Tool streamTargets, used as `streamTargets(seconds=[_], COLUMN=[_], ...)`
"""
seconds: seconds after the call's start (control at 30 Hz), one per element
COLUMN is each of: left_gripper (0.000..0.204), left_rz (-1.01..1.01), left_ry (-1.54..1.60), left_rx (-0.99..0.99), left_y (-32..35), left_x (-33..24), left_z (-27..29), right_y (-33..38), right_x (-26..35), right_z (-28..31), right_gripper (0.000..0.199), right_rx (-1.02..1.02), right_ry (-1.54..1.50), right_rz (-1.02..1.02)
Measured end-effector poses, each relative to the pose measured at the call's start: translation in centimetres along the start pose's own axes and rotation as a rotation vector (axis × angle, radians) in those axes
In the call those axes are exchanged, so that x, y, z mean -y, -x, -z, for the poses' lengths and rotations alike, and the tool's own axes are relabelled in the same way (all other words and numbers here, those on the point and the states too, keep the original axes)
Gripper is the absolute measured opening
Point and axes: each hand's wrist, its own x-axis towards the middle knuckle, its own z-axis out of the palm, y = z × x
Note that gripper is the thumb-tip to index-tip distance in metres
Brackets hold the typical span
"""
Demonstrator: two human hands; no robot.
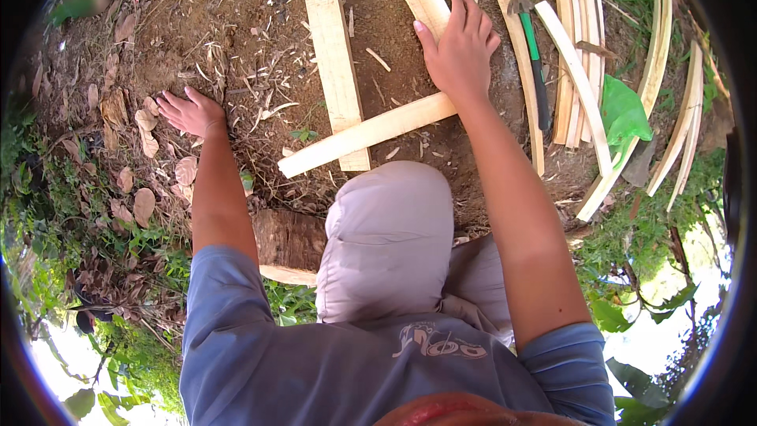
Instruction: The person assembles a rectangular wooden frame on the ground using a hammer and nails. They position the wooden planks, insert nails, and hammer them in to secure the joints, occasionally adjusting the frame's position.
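Three planks lay crossed on the dirt; right hand pressed flat on one, left hand spread open on soil, one green bag nearby.

Bare left arm stretched forward, left hand flat, fingers spread, bare right arm extended, right hand palm down, fingers together

Bare ground with cut wood

Planks cross beside the right hand; slats, hatchet further right; dry leaves near the left hand.
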Motion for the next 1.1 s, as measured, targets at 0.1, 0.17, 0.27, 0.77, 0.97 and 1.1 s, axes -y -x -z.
streamTargets(seconds=[0.1, 0.17, 0.27, 0.77, 0.97, 1.1], left_gripper=[0.082, 0.085, 0.094, 0.073, 0.072, 0.073], left_rz=[0.008, 0.025, 0.245, -0.085, -0.184, -0.222], left_ry=[-0.051, -0.121, -0.273, -0.082, 0.001, -0.117], left_rx=[0.050, 0.102, 0.431, 0.676, 0.831, 1.000], left_y=[-0.6, -1.4, -2.7, 11.1, 15.7, 16.7], left_x=[1.0, 2.5, -1.4, -20.3, -17.9, -22.2], left_z=[-0.1, 0.7, 4.2, 21.1, 14.1, 13.8], right_y=[0.0, 0.2, 1.2, 4.0, 7.9, 8.8], right_x=[0.0, 0.4, 0.1, -4.7, -5.6, -6.8], right_z=[-0.2, 0.1, 0.4, 3.3, 4.9, 5.3], right_gripper=[0.077, 0.079, 0.080, 0.076, 0.050, 0.045], right_rx=[-0.038, -0.091, -0.107, -0.087, -0.041, -0.052], right_ry=[-0.070, -0.093, -0.120, -0.272, -0.244, -0.194], right_rz=[-0.006, 0.034, 0.041, 0.345, 0.558, 0.709])
